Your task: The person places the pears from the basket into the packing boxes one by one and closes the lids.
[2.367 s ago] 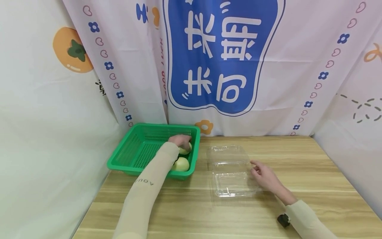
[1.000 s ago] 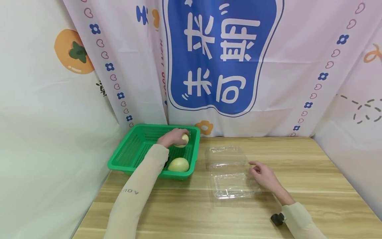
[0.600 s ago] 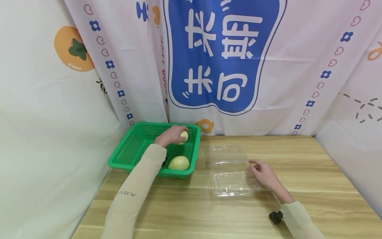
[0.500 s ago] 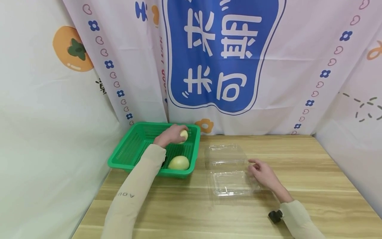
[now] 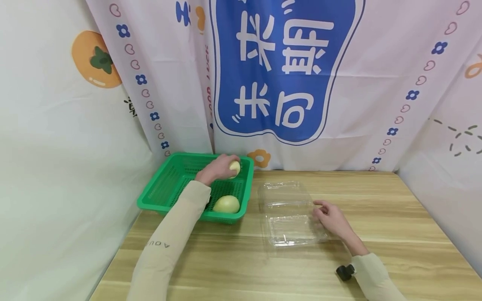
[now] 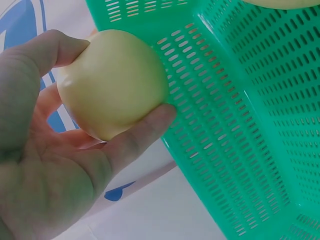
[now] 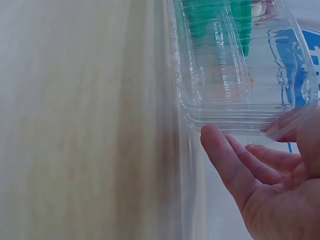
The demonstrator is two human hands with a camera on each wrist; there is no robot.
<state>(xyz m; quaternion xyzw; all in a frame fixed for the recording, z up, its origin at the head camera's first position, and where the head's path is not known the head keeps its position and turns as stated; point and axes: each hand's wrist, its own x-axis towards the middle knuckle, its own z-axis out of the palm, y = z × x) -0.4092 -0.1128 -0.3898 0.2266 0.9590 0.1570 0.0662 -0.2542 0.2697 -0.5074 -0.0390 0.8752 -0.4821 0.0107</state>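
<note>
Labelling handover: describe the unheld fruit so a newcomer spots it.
On the table, find the green basket. In its near right corner lies a pale yellow fruit. The other fruit is gripped by the left hand; this one is unheld.

Gripping a round, pale yellow fruit (image 6: 112, 82) in the left hand (image 6: 55, 170), beside the slotted wall of a green plastic basket (image 6: 204, 107).
Held with one digit pressed to the upper left of the smooth skin, another stretched along the underside, more fingers partly hidden behind. Overlapping the basket's edge from this angle, contact hard to tell. Cut off at the top right, a second pale, rounded item (image 6: 287, 3). In the background, white cloth (image 6: 160, 210) with blue print (image 6: 114, 194).
</note>
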